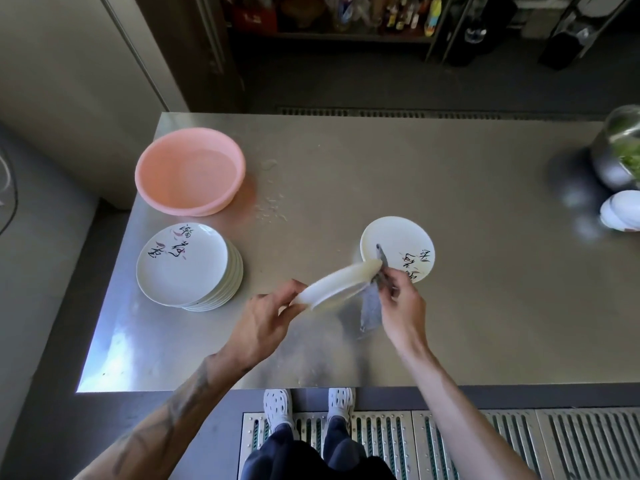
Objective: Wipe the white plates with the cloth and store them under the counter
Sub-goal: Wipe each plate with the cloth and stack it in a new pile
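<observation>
— Plate first: where is it?
— Up off the steel counter, tilted nearly edge-on to the camera and blurred. The left hand grips its near rim, thumb and fingers curled round it.
— And the other hand?
— The right hand pinches a grey cloth against the plate's far rim. The cloth's loose end hangs down below the plate.
— What lies just behind them?
— A second plate, face up on the counter, with black brush characters along its right side. The held plate's far edge overlaps it in view; whether they touch I cannot tell.
— Further left?
— A stack of plates with the same lettering on the top one. Just beyond it stands a pink basin, also on the counter. Water drops glint on the steel to the right of the basin.
— Right side?
— At the counter's right edge, a metal pot with something green in it, and white dishes just in front of it, all blurred.
— Below?
— White shoes on a floor grate, by the counter's near edge.
</observation>
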Demonstrator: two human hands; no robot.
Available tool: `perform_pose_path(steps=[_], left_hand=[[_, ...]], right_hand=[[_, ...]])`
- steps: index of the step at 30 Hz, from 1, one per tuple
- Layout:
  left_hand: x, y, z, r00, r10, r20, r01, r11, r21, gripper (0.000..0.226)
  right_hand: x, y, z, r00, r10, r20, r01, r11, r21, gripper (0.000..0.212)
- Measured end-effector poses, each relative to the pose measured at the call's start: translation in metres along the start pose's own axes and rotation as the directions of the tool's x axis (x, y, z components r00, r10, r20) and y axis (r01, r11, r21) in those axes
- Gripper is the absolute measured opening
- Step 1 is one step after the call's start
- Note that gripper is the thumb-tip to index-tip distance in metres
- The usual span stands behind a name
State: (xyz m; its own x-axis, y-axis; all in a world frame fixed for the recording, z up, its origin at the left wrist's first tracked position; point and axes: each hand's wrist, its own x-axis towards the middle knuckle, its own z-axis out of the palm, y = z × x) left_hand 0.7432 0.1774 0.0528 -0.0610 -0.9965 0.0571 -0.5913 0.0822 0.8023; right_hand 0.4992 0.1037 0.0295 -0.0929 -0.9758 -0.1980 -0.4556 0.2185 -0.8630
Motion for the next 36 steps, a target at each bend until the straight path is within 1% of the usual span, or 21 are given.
perform_pose_path(steps=[2, 4, 5, 6, 8, 9, 11, 14, 17, 19, 21, 24, 26, 31, 34, 36], left_hand=[[0.007, -0.001, -0.005, 0.992, 0.122, 0.018, -0.123, 0.978, 0.165, 0.008], [0.017, -0.007, -0.010, 0.966, 0.246, 0.076, -0.258, 0.923, 0.284, 0.010], [0.021, -0.010, -0.013, 0.945, 0.308, 0.109, -0.326, 0.882, 0.340, 0.016], [0.026, -0.011, -0.014, 0.925, 0.356, 0.134, -0.380, 0.843, 0.380, 0.029], [0.033, -0.012, -0.015, 0.889, 0.435, 0.143, -0.453, 0.789, 0.415, 0.056], [0.035, -0.012, -0.015, 0.874, 0.464, 0.144, -0.478, 0.770, 0.422, 0.062], [0.040, -0.015, -0.013, 0.849, 0.506, 0.151, -0.517, 0.738, 0.433, 0.061], [0.047, -0.019, -0.007, 0.831, 0.526, 0.181, -0.546, 0.713, 0.440, 0.047], [0.057, -0.019, 0.002, 0.831, 0.528, 0.174, -0.545, 0.711, 0.444, 0.038], [0.066, -0.019, 0.011, 0.829, 0.538, 0.153, -0.544, 0.713, 0.443, 0.034], [0.077, -0.020, 0.022, 0.831, 0.540, 0.133, -0.539, 0.722, 0.434, 0.034], [0.094, -0.025, 0.041, 0.849, 0.516, 0.114, -0.514, 0.757, 0.402, 0.032], [0.104, -0.026, 0.057, 0.870, 0.485, 0.089, -0.482, 0.801, 0.355, 0.027], [0.129, -0.025, 0.098, 0.930, 0.368, -0.007, -0.357, 0.906, 0.227, 0.025], [0.140, -0.028, 0.119, 0.973, 0.225, -0.047, -0.219, 0.970, 0.103, 0.024], [0.146, -0.033, 0.129, 0.985, 0.160, -0.058, -0.157, 0.986, 0.054, 0.028]], right_hand=[[0.011, -0.001, -0.010, 0.997, 0.021, 0.068, -0.021, 1.000, 0.005, 0.034], [0.018, -0.002, -0.019, 0.990, 0.004, 0.143, -0.003, 1.000, -0.005, 0.045], [0.021, -0.002, -0.023, 0.986, -0.018, 0.168, 0.022, 1.000, -0.022, 0.047], [0.023, -0.002, -0.026, 0.982, -0.040, 0.186, 0.048, 0.998, -0.039, 0.048], [0.026, -0.002, -0.031, 0.977, -0.069, 0.199, 0.076, 0.997, -0.031, 0.048], [0.028, -0.002, -0.032, 0.977, -0.077, 0.201, 0.082, 0.997, -0.015, 0.049], [0.031, -0.002, -0.035, 0.975, -0.093, 0.201, 0.096, 0.995, -0.002, 0.051], [0.038, -0.001, -0.041, 0.976, -0.121, 0.184, 0.129, 0.991, -0.032, 0.048], [0.044, 0.002, -0.050, 0.976, -0.139, 0.167, 0.153, 0.985, -0.073, 0.044], [0.048, 0.007, -0.056, 0.977, -0.136, 0.165, 0.152, 0.985, -0.084, 0.045], [0.054, 0.013, -0.062, 0.980, -0.129, 0.151, 0.144, 0.985, -0.092, 0.047], [0.065, 0.023, -0.074, 0.985, -0.109, 0.134, 0.123, 0.988, -0.095, 0.048], [0.072, 0.032, -0.081, 0.988, -0.094, 0.126, 0.106, 0.990, -0.094, 0.046], [0.097, 0.058, -0.093, 0.994, -0.055, 0.090, 0.064, 0.993, -0.095, 0.038], [0.112, 0.070, -0.095, 0.997, -0.021, 0.075, 0.028, 0.995, -0.096, 0.034], [0.120, 0.077, -0.096, 0.997, -0.014, 0.079, 0.022, 0.995, -0.095, 0.032]])
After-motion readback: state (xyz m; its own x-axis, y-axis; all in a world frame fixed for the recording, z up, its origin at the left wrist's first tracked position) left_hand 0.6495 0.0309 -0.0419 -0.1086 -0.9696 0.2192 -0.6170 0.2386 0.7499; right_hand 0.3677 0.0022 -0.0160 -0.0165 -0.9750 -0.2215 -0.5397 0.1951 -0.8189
